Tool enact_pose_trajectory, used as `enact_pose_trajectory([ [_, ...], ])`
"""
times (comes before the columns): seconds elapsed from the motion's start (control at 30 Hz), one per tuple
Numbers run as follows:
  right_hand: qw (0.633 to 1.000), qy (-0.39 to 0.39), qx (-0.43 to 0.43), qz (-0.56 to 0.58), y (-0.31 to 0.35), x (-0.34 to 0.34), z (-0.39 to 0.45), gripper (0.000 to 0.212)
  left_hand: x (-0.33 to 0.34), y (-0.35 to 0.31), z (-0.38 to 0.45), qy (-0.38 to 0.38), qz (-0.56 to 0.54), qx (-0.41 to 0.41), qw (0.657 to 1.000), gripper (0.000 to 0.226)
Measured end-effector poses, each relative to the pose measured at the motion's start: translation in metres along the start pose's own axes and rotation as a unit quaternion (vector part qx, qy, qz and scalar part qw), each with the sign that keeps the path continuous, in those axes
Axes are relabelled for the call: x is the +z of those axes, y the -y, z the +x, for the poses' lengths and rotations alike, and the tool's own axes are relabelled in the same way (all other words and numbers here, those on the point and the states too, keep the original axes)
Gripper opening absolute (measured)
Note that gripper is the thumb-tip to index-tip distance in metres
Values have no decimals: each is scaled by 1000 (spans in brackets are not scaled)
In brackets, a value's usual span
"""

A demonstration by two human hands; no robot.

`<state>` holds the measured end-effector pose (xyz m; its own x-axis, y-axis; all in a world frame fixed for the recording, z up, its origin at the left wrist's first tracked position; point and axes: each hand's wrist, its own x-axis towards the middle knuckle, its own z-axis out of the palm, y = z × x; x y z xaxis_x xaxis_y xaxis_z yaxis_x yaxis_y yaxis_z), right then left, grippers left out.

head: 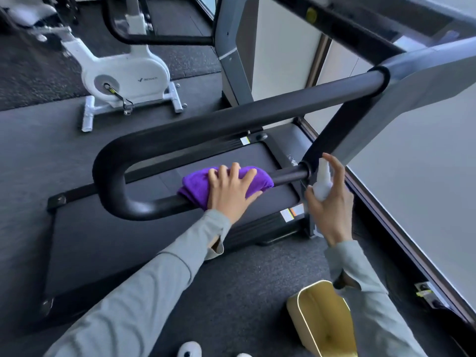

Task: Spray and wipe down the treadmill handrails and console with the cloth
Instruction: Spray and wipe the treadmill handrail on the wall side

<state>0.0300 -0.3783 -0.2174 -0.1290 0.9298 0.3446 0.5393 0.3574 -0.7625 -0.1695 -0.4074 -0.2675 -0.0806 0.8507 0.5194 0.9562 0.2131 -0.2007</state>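
A black U-shaped treadmill handrail (144,155) loops across the middle of the view. A purple cloth (198,184) is draped over its lower bar. My left hand (229,189) lies flat on the cloth, fingers spread, pressing it onto the bar. To the right, my right hand (332,202) holds a small white spray bottle (323,181) upright, with the index finger raised above its top. The bottle is close to where the lower bar meets the grey upright (365,130). The console is outside the view at the upper right.
The treadmill belt (108,243) lies below the rail. A white exercise bike (123,76) stands on the dark floor at the back left. A cream bin (324,318) sits near my feet at the bottom right. A pale wall or window panel (425,189) runs along the right.
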Motion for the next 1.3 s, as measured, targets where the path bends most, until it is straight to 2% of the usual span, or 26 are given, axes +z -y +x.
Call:
enact_pose_trajectory([
  [0.07, 1000, 6, -6, -5, 1, 9, 1, 65, -2, -7, 6, 0, -2, -3, 1000, 44],
  [0.17, 1000, 22, -7, -19, -1, 18, 4, 66, 10, -42, 30, 7, -17, 40, 999, 39],
  [0.3, 1000, -19, 20, -7, -13, 11, 12, 63, 17, -100, 65, 45, -70, 66, 994, 12],
  [0.4, 999, -45, 29, -7, -17, -1, 15, 60, 5, -107, 78, 95, -127, 67, 985, 35],
  [0.47, 998, -51, 40, -12, -15, -5, 14, 60, 5, -95, 71, 72, -129, 99, 984, 37],
  [0.6, 998, -46, 27, 14, 2, -1, 15, 62, 2, -46, 30, -28, -56, 195, 979, 31],
  [0.63, 999, -45, 16, 21, 8, 2, 15, 63, -1, -29, 17, -41, -43, 198, 978, 29],
  [0.7, 999, -35, 2, 31, 17, 10, 15, 63, -6, -2, -7, -8, -55, 163, 985, 29],
  [0.77, 999, -25, 2, 30, 21, 18, 13, 63, -10, 12, -17, 48, -73, 100, 991, 51],
  [0.83, 999, -17, 2, 27, 18, 25, 7, 64, -13, 7, -14, 74, -71, 74, 992, 50],
  [0.9, 999, -17, 8, 30, 10, 27, 0, 65, -6, -8, 2, 78, -57, 79, 992, 40],
  [1.03, 999, -29, 32, 20, -14, 17, -7, 65, 22, -54, 37, 65, 3, 139, 988, 56],
  [1.1, 998, -40, 48, 9, -22, 8, -6, 64, 25, -83, 47, 47, 24, 161, 986, 44],
  [1.13, 998, -44, 50, 5, -25, 3, -5, 64, 26, -95, 50, 33, 10, 155, 987, 40],
  [1.17, 998, -46, 48, 3, -25, -1, -4, 64, 22, -102, 54, 47, -15, 135, 990, 47],
  [1.2, 998, -45, 44, 2, -24, -3, -3, 64, 21, -106, 56, 49, -10, 123, 991, 48],
  [1.23, 998, -41, 42, 3, -22, -5, -1, 65, 16, -102, 57, 73, 7, 119, 990, 38],
  [1.27, 998, -39, 42, 6, -20, -6, 1, 65, 19, -97, 52, 57, 22, 126, 990, 32],
  [1.3, 998, -38, 41, 8, -18, -6, 3, 66, 16, -85, 48, 51, 29, 132, 990, 37],
])
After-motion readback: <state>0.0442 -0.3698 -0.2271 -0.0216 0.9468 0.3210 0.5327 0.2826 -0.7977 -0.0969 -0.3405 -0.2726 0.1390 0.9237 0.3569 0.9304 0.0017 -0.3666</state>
